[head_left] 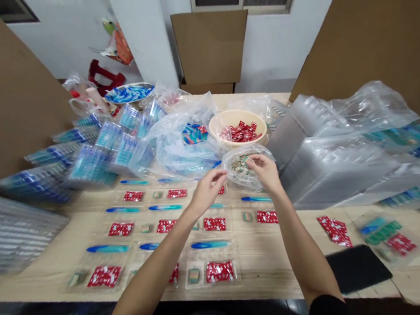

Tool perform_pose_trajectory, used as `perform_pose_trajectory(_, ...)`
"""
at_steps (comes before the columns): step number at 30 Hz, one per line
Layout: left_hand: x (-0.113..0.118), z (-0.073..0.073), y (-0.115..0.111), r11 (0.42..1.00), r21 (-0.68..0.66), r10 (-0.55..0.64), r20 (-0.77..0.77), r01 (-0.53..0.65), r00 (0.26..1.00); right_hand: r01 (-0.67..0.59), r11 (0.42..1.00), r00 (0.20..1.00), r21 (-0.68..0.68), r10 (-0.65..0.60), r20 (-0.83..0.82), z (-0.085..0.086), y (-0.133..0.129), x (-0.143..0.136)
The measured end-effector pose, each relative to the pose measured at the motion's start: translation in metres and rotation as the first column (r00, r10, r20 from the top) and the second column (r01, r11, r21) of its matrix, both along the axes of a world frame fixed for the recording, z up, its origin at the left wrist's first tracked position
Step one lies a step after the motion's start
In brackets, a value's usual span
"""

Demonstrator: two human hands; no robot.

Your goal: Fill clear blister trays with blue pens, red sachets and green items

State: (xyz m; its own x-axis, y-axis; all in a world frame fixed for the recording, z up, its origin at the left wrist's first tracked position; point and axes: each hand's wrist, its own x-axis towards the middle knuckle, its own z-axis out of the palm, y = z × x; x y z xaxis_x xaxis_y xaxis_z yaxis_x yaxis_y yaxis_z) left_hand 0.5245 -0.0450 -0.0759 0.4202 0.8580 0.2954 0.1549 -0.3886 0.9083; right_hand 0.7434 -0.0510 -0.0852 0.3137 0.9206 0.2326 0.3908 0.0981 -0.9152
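Observation:
My left hand (209, 188) hangs over the back rows of clear trays, its thumb and fingers drawn together; whatever they might hold is too small to tell. My right hand (264, 171) is at a plastic-lined bowl of small striped pieces (241, 165), fingertips pinched at its right part, their content unclear. Below the hands lie rows of clear trays holding a blue pen-like item (210, 244), a red patterned packet (219, 271) and a small striped block (193, 276). Behind the lined bowl stands a cream bowl (212, 127) full of red packets (242, 132).
Stacks of filled trays (91, 166) stand at the left, clear empty trays (337, 165) at the right. A plastic bag (187, 154) lies mid-table. Loose red packets (335, 231), a black flat object (359, 268) and a filled tray (386, 237) lie front right.

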Motion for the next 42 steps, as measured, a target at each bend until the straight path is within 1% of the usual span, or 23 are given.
perform_pose_trajectory(2,0.034,-0.001,0.015,0.999,0.045,-0.025,0.049,0.023,0.998,0.011,1.000,0.996,0.028,-0.008,-0.091,-0.002,-0.004,-0.001)
perform_pose_trajectory(3,0.048,-0.002,0.022,0.998,0.062,-0.029,0.068,0.024,0.997,0.012,0.999,0.992,0.036,-0.008,-0.125,-0.002,-0.005,-0.001)
perform_pose_trajectory(5,0.067,-0.004,0.031,0.998,0.051,-0.045,0.104,0.040,0.994,0.006,0.999,0.985,0.041,0.001,-0.171,0.000,-0.009,-0.001)
perform_pose_trajectory(7,0.076,-0.005,0.036,0.996,-0.013,-0.080,0.143,0.083,0.986,-0.008,0.999,0.976,0.040,0.016,-0.217,0.002,-0.013,-0.002)
perform_pose_trajectory(10,0.078,-0.006,0.038,0.984,-0.120,-0.106,0.191,0.130,0.976,-0.023,0.998,0.950,0.052,0.038,-0.309,0.003,-0.018,-0.005)
perform_pose_trajectory(14,0.075,-0.007,0.037,0.962,-0.244,-0.054,0.260,0.119,0.964,0.008,0.998,0.930,0.060,0.015,-0.366,0.002,-0.024,-0.006)
perform_pose_trajectory(16,0.075,-0.008,0.037,0.955,-0.280,-0.015,0.279,0.096,0.960,0.050,0.997,0.921,0.061,-0.022,-0.390,0.002,-0.027,-0.004)
perform_pose_trajectory(18,0.076,-0.009,0.036,0.954,-0.288,-0.001,0.260,0.079,0.966,0.076,0.994,0.913,0.073,-0.040,-0.406,0.003,-0.030,-0.003)
perform_pose_trajectory(19,0.077,-0.009,0.036,0.953,-0.288,-0.017,0.242,0.088,0.970,0.075,0.994,0.913,0.085,-0.034,-0.406,0.004,-0.031,-0.003)
perform_pose_trajectory(21,0.078,-0.007,0.034,0.947,-0.288,-0.082,0.220,0.145,0.972,0.056,0.992,0.922,0.117,-0.007,-0.387,0.006,-0.033,-0.003)
perform_pose_trajectory(24,0.077,-0.002,0.032,0.930,-0.285,-0.165,0.241,0.232,0.956,0.048,0.989,0.946,0.142,0.001,-0.324,0.007,-0.032,-0.005)
perform_pose_trajectory(27,0.075,0.002,0.030,0.915,-0.288,-0.203,0.276,0.282,0.939,0.062,0.984,0.961,0.165,-0.014,-0.276,0.006,-0.031,-0.007)
perform_pose_trajectory(29,0.074,0.003,0.029,0.912,-0.287,-0.213,0.276,0.293,0.937,0.080,0.974,0.971,0.212,-0.029,-0.236,0.005,-0.031,-0.008)
perform_pose_trajectory(32,0.076,0.001,0.028,0.925,-0.278,-0.189,0.259,0.260,0.947,0.091,0.956,0.991,0.278,-0.059,-0.121,0.004,-0.032,-0.009)
perform_pose_trajectory(34,0.079,-0.001,0.028,0.930,-0.293,-0.145,0.267,0.224,0.953,0.079,0.957,0.996,0.281,-0.063,-0.067,0.003,-0.032,-0.009)
perform_pose_trajectory(35,0.080,-0.002,0.028,0.929,-0.308,-0.118,0.278,0.205,0.953,0.075,0.959,0.996,0.272,-0.059,-0.068,0.002,-0.032,-0.009)
perform_pose_trajectory(39,0.084,-0.003,0.030,0.920,-0.365,-0.020,0.321,0.143,0.947,0.094,0.967,0.980,0.239,-0.047,-0.195,-0.004,-0.030,-0.006)
perform_pose_trajectory(42,0.084,-0.002,0.029,0.901,-0.406,-0.009,0.329,0.151,0.944,0.090,0.982,0.964,0.167,-0.044,-0.263,-0.007,-0.029,-0.002)
